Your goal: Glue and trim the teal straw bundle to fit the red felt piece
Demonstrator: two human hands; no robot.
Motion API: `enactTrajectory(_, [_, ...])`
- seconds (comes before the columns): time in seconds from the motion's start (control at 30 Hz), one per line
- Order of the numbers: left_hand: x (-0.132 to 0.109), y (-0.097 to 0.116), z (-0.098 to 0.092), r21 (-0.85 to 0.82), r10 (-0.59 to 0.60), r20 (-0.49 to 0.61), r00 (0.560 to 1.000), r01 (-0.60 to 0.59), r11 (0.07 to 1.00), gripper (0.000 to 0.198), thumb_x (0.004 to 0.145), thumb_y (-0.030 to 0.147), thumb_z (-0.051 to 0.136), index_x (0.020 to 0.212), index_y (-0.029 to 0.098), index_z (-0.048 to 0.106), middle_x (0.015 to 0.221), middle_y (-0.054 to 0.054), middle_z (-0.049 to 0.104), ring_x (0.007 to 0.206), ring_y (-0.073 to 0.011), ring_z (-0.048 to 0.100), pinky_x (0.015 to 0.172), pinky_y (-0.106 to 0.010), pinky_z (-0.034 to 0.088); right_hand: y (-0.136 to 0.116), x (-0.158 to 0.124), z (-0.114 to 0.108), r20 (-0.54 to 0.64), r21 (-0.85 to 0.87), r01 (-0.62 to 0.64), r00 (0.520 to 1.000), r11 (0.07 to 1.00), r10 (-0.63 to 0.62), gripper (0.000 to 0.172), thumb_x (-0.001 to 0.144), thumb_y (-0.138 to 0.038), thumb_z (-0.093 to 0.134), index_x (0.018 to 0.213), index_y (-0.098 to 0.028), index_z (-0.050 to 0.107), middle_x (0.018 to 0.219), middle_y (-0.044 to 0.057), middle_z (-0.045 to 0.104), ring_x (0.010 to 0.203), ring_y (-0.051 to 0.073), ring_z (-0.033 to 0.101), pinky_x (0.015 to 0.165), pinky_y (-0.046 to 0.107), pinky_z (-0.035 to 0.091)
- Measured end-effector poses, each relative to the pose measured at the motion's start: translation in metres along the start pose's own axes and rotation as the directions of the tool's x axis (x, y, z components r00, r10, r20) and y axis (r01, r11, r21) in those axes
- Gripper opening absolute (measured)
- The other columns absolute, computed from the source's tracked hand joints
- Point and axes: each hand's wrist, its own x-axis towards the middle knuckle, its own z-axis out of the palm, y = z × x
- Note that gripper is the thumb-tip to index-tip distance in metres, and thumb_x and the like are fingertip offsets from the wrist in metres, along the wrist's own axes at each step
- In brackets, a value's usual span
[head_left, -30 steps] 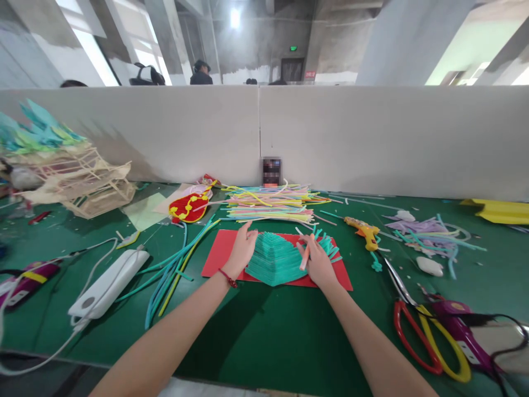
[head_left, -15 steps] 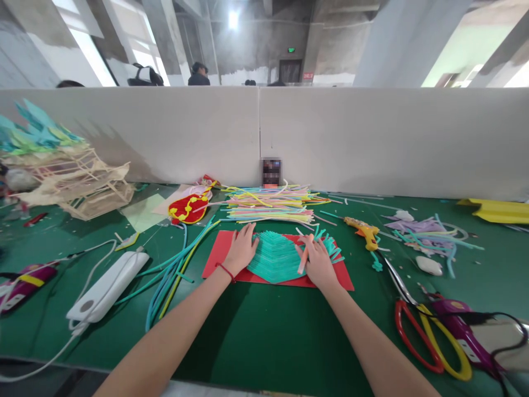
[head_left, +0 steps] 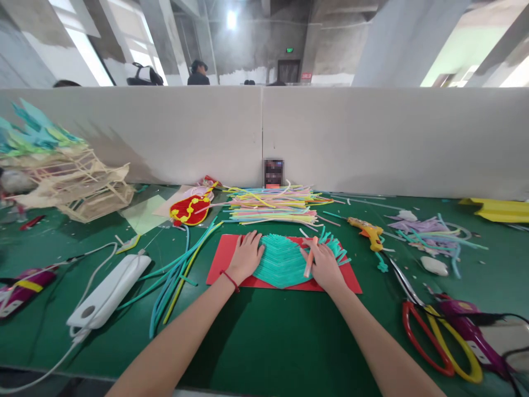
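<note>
A red sheet (head_left: 221, 259) lies on the green table with a teal leaf-shaped piece (head_left: 281, 262) made of layered strips on top of it. My left hand (head_left: 246, 258) rests flat on the leaf's left edge, fingers stretched out. My right hand (head_left: 324, 266) presses on the leaf's right side and grips a short orange stick (head_left: 309, 263). Loose teal strips (head_left: 336, 249) stick out beyond my right hand.
A pile of pastel strips (head_left: 273, 205) lies behind the sheet. A yellow glue gun (head_left: 367, 230) and red-and-yellow scissors (head_left: 430, 336) are to the right, long teal cords (head_left: 177, 273) and a white power strip (head_left: 108, 291) to the left. A wooden frame model (head_left: 74, 184) stands far left.
Both hands have stayed on the teal leaf; my left hand has flattened more onto its edge. The view has shifted slightly.
</note>
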Motion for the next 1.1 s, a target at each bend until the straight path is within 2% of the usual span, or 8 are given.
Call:
enactTrajectory(0.17, [0.0, 0.0, 0.001, -0.002, 0.007, -0.017, 1.0, -0.007, 1.0, 0.044, 0.095, 0.034, 0.029, 0.13, 0.015, 0.047, 0.141, -0.016, 0.044, 0.132, -0.028, 0.038, 0.108, -0.053, 0.027, -0.021, 0.001, -0.012, 0.009, 0.083, 0.191, 0.981, 0.978, -0.192, 0.029, 0.091, -0.03, 0.047, 0.117, -0.022, 0.058, 0.119, 0.01, 0.065, 0.115, 0.027, 0.057, 0.105, 0.051, 0.036])
enactTrajectory(0.3, [-0.001, -0.001, 0.0, -0.03, 0.008, -0.02, 1.0, -0.009, 1.0, 0.043, 0.095, 0.033, 0.031, 0.13, 0.014, 0.048, 0.141, -0.016, 0.044, 0.132, -0.0278, 0.037, 0.108, -0.052, 0.028, -0.049, -0.005, -0.02, 0.259, 0.228, 0.396, 0.856, 0.89, -0.447, 0.032, 0.085, -0.038, 0.059, 0.114, -0.023, 0.06, 0.133, 0.009, 0.056, 0.125, 0.027, 0.049, 0.108, 0.05, 0.035])
enactTrajectory(0.4, [-0.001, -0.002, -0.001, -0.066, 0.0, -0.023, 1.0, -0.002, 0.998, 0.044, 0.095, 0.034, 0.032, 0.13, 0.013, 0.047, 0.141, -0.016, 0.045, 0.132, -0.0281, 0.037, 0.109, -0.052, 0.027, -0.061, -0.01, -0.022, 0.379, 0.23, 0.39, 0.808, 0.892, -0.451, 0.048, 0.078, -0.044, 0.067, 0.119, -0.022, 0.057, 0.139, 0.011, 0.049, 0.128, 0.03, 0.046, 0.108, 0.053, 0.035])
enactTrajectory(0.63, [-0.002, -0.003, -0.006, -0.199, -0.02, -0.077, 0.997, 0.004, 0.98, 0.042, 0.096, 0.035, 0.032, 0.129, 0.013, 0.046, 0.135, -0.012, 0.051, 0.129, -0.0216, 0.042, 0.108, -0.042, 0.033, -0.059, -0.011, -0.02, 0.398, 0.227, 0.358, 0.814, 0.906, -0.422, 0.034, 0.086, -0.034, 0.059, 0.118, -0.023, 0.057, 0.141, 0.01, 0.047, 0.131, 0.027, 0.042, 0.11, 0.053, 0.031])
enactTrajectory(0.73, [-0.004, -0.009, -0.02, -0.248, -0.02, -0.137, 0.99, -0.014, 0.969, 0.037, 0.096, 0.029, 0.031, 0.128, 0.017, 0.046, 0.136, -0.009, 0.05, 0.126, -0.0167, 0.045, 0.105, -0.034, 0.038, -0.059, -0.009, -0.021, 0.417, 0.248, 0.327, 0.813, 0.912, -0.405, 0.033, 0.088, -0.036, 0.057, 0.119, -0.024, 0.056, 0.141, 0.008, 0.048, 0.132, 0.024, 0.041, 0.112, 0.051, 0.031])
enactTrajectory(0.83, [-0.007, -0.024, -0.042, -0.171, -0.02, -0.275, 0.961, -0.029, 0.985, 0.031, 0.091, 0.018, 0.037, 0.116, 0.02, 0.056, 0.124, -0.008, 0.057, 0.117, -0.0203, 0.051, 0.104, -0.038, 0.038, -0.059, -0.009, -0.019, 0.396, 0.244, 0.324, 0.827, 0.914, -0.399, 0.028, 0.09, -0.031, 0.054, 0.117, -0.022, 0.056, 0.139, 0.008, 0.05, 0.132, 0.023, 0.042, 0.111, 0.049, 0.033])
enactTrajectory(0.97, [-0.011, -0.051, -0.065, 0.076, -0.244, -0.387, 0.889, 0.294, 0.953, 0.033, 0.085, 0.014, 0.044, 0.114, 0.013, 0.059, 0.115, -0.015, 0.058, 0.109, -0.0302, 0.053, 0.098, -0.046, 0.039, -0.059, -0.01, -0.015, 0.347, 0.241, 0.323, 0.852, 0.915, -0.393, 0.027, 0.088, -0.029, 0.057, 0.115, -0.023, 0.057, 0.137, 0.009, 0.053, 0.129, 0.024, 0.045, 0.108, 0.049, 0.037])
enactTrajectory(1.1, [-0.014, -0.078, -0.072, -0.033, -0.52, -0.285, 0.805, 0.534, 0.845, 0.038, 0.08, 0.013, 0.05, 0.117, 0.011, 0.058, 0.118, -0.02, 0.055, 0.112, -0.0355, 0.051, 0.096, -0.049, 0.039, -0.058, -0.01, -0.013, 0.34, 0.249, 0.328, 0.852, 0.911, -0.399, 0.028, 0.089, -0.027, 0.056, 0.116, -0.022, 0.055, 0.137, 0.009, 0.052, 0.13, 0.024, 0.044, 0.108, 0.049, 0.038])
